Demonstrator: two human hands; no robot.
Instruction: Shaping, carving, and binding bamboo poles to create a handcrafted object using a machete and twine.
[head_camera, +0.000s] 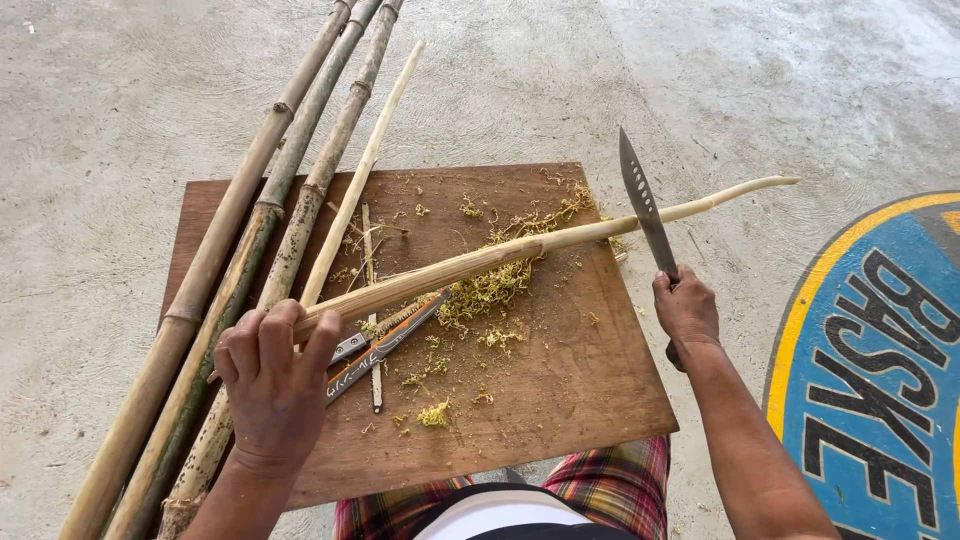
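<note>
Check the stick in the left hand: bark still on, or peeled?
Peeled. The bamboo stick is pale and smooth along its visible length, and shavings litter the wooden board beneath it.

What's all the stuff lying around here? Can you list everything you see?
peeled stick: one, pale yellow, held slanting over the board
knife: one, grey perforated blade, pointing up against the stick
wooden board: one, brown, on the lap
shavings: scattered, yellow-green, on the board
folding saw: one, orange and grey, on the board
bamboo poles: three green-brown and one peeled, left
painted sign: one, blue and yellow, right
concrete floor: grey
left hand: grips the stick
right hand: grips the knife
</note>
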